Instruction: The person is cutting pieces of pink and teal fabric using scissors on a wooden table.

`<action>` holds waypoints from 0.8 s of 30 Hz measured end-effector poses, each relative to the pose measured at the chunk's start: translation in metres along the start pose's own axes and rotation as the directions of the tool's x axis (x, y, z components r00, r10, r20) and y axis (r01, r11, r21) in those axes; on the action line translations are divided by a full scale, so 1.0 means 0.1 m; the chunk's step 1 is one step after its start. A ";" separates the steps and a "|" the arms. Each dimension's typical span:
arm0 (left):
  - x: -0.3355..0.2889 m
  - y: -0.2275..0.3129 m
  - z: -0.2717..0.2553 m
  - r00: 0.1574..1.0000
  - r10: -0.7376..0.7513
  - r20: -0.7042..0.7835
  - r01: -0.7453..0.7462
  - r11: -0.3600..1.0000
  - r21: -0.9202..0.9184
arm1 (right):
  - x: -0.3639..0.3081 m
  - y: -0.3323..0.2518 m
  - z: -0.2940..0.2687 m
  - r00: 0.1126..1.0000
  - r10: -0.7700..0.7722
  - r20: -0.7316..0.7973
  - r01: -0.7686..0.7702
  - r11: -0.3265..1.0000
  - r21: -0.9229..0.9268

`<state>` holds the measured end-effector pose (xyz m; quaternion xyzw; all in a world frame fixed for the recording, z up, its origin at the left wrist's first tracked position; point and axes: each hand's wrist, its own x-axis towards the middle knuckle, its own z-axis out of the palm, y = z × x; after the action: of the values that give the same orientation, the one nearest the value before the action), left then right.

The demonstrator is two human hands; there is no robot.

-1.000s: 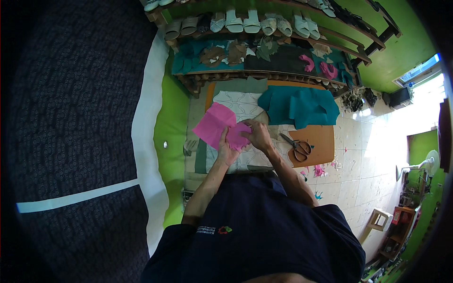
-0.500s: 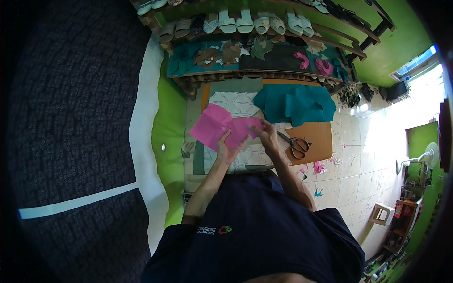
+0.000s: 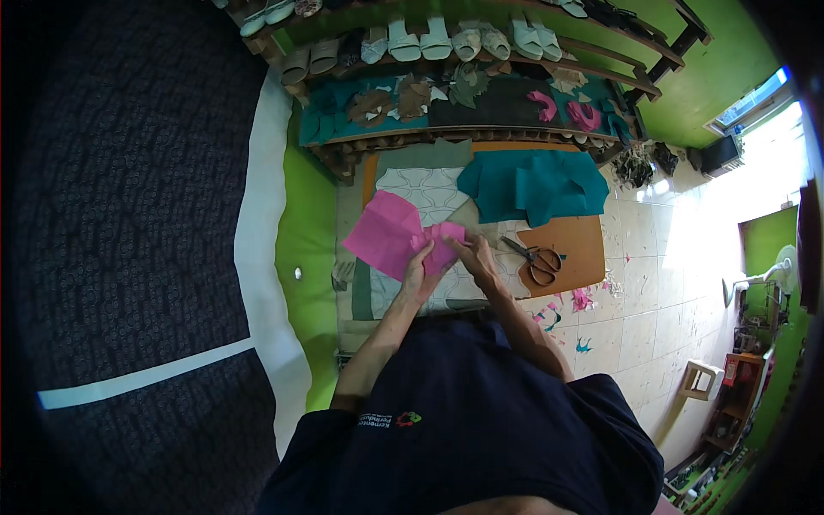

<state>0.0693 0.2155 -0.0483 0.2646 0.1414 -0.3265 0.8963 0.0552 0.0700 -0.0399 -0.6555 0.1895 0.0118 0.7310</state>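
A dark navy short-sleeved shirt covers the person's torso, nearest the camera. Beyond it, the left hand has its fingers closed on the near edge of a thin, bright pink, flexible sheet, thumb on top. The right hand has thumb and fingertips drawn together, pinching the sheet's smaller, folded right part; whether that part is a separate piece I cannot tell. The pink sheet is held above a white sheet printed with curved outlines, which extends beyond and below it on the orange-brown worktop. Right of the pink sheet lie metal scissors with dark looped handles; farther right, pink scraps lie on the pale tiled floor. Beyond the pink sheet and to its right spreads layered teal sheet material; straight beyond it is a grey-green sheet. Farthest beyond it, a wooden rack carries cut scraps and pale open-toed shoes.
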 end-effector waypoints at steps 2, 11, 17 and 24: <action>-0.03 0.03 0.01 1.000 -0.008 0.019 0.008 1.000 0.001 | 0.02 0.09 -0.06 0.999 0.015 0.035 -0.013 0.998 -0.060; -0.05 0.14 -0.12 0.994 0.062 0.095 -0.044 0.983 -0.178 | -0.02 -0.23 -0.20 0.995 0.051 0.088 -0.073 0.962 0.262; -0.09 0.15 0.04 0.993 0.049 0.105 -0.028 0.981 -0.194 | -0.10 -0.17 -0.01 0.984 0.020 0.174 -0.034 0.996 0.078; -0.11 0.19 0.10 0.992 -0.018 0.126 0.038 0.987 -0.154 | -0.07 -0.22 0.01 0.997 -0.074 0.012 0.075 0.980 -0.182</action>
<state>0.0741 0.2276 -0.0282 0.1709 0.1142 -0.3429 0.9166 0.0546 0.0695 -0.0168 -0.7264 0.1609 0.0035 0.6682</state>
